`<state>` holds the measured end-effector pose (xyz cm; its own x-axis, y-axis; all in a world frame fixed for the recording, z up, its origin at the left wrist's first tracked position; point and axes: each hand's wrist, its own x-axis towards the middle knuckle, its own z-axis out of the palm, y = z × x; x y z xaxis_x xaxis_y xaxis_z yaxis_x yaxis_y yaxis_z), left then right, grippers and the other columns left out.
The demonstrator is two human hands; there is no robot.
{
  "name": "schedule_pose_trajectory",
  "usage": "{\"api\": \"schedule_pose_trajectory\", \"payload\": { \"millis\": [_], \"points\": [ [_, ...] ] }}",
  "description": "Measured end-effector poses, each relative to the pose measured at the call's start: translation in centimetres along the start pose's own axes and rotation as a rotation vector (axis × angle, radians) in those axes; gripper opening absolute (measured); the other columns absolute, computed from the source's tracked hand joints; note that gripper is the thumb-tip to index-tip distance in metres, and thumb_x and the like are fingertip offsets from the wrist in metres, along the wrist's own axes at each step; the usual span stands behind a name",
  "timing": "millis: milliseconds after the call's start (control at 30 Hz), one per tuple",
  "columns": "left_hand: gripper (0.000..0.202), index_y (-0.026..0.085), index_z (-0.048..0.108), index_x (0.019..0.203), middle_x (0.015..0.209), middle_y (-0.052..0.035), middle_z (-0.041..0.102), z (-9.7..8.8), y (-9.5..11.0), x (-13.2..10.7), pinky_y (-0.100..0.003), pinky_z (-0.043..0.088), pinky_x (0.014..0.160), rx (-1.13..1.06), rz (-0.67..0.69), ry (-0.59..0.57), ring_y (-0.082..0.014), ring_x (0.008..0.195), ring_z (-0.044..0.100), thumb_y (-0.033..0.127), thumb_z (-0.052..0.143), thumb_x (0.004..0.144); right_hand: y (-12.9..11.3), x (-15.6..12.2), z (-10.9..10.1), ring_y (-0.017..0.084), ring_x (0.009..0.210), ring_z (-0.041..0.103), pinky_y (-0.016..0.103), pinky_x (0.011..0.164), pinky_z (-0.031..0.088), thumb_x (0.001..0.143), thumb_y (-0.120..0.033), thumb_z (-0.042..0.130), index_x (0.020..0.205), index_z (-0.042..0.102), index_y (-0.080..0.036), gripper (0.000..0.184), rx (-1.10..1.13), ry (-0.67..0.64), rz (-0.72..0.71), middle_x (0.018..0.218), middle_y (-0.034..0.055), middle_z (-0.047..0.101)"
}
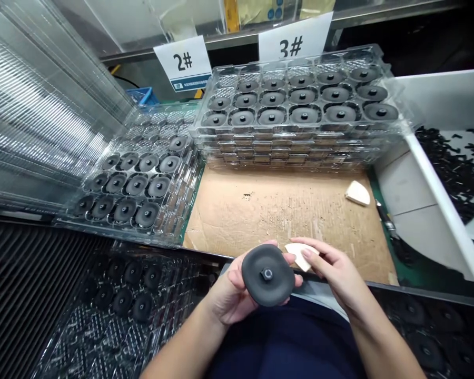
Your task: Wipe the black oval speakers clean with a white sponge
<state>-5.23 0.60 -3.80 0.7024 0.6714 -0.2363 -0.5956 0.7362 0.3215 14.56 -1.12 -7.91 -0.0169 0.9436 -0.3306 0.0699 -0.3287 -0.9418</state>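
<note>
My left hand (237,295) holds a black rounded-square disc-like part (256,268) with a small round stub at its centre, face up over the front edge of the cardboard. In my right hand (332,266), thumb and fingers pinch a white wedge-shaped pad (300,253), close beside the disc's right edge. Whether the pad touches the disc I cannot tell. A second white wedge pad (357,193) lies at the right of the cardboard sheet (237,221).
Stacked clear trays (296,126) of similar black discs stand at the back, more trays (169,210) at the left and a dark tray (114,337) lower left. A white bin (438,181) with small black pieces is at right. A dark pen-like tool (386,218) lies beside it.
</note>
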Motion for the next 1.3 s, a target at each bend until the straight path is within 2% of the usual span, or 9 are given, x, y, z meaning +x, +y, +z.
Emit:
{"api": "schedule_pose_trajectory", "payload": {
  "millis": [133,267,467,700,1000,1300],
  "points": [
    [0.058,0.023,0.065,0.111,0.108,-0.0047,0.071,0.1,0.1,-0.1,-0.023,0.058,0.068,-0.005,0.012,-0.028,-0.0226,0.093,0.07,0.042,0.082,0.059,-0.2,0.1,0.3,0.021,0.086,0.065,0.031,0.069,0.053,0.085,-0.046,0.06,0.108,0.069,-0.019,0.037,-0.008,-0.041,0.016,0.097,0.0077,0.072],
    [0.06,0.024,0.065,0.111,0.108,-0.0049,0.071,-0.2,-0.1,-0.3,-0.024,0.057,0.067,0.007,0.009,-0.008,-0.0223,0.091,0.07,0.044,0.082,0.057,-0.4,0.1,0.9,0.022,0.095,0.064,0.034,0.081,0.052,0.085,-0.044,0.06,0.106,0.069,-0.02,0.033,-0.015,-0.121,0.028,0.108,0.0078,0.07],
    [0.06,0.024,0.066,0.11,0.106,-0.0033,0.073,-0.3,0.0,-0.3,-0.024,0.056,0.07,0.022,0.032,-0.005,-0.0217,0.091,0.071,0.043,0.083,0.056,0.3,0.4,1.5,0.021,0.081,0.064,0.034,0.072,0.051,0.084,-0.047,0.06,0.106,0.07,-0.02,0.036,-0.035,-0.158,0.053,0.104,0.0082,0.071],
    [0.052,0.026,0.069,0.106,0.102,-0.0008,0.075,0.3,0.1,0.0,-0.024,0.056,0.074,0.097,0.071,0.032,-0.0212,0.087,0.072,0.036,0.084,0.057,0.8,0.7,1.5,0.026,0.095,0.063,0.037,0.081,0.051,0.079,-0.056,0.062,0.102,0.072,-0.023,0.042,-0.025,-0.158,0.076,0.107,0.0086,0.07],
    [0.055,0.024,0.069,0.106,0.102,-0.0013,0.076,0.4,0.3,0.1,-0.027,0.055,0.081,0.09,0.059,0.002,-0.0214,0.089,0.072,0.036,0.085,0.055,1.3,0.9,1.5,0.025,0.089,0.065,0.037,0.079,0.051,0.076,-0.062,0.062,0.102,0.072,-0.022,0.048,-0.004,-0.17,0.109,0.104,0.0093,0.07],
    [0.055,0.025,0.07,0.104,0.1,-0.0011,0.076,0.3,0.2,0.3,-0.027,0.054,0.081,0.104,0.05,0.04,-0.0214,0.087,0.072,0.03,0.087,0.052,1.6,1.0,1.5,0.026,0.091,0.064,0.039,0.082,0.05,0.074,-0.062,0.063,0.102,0.072,-0.023,0.049,0.002,-0.164,0.122,0.108,0.0097,0.069]
  ]
}}
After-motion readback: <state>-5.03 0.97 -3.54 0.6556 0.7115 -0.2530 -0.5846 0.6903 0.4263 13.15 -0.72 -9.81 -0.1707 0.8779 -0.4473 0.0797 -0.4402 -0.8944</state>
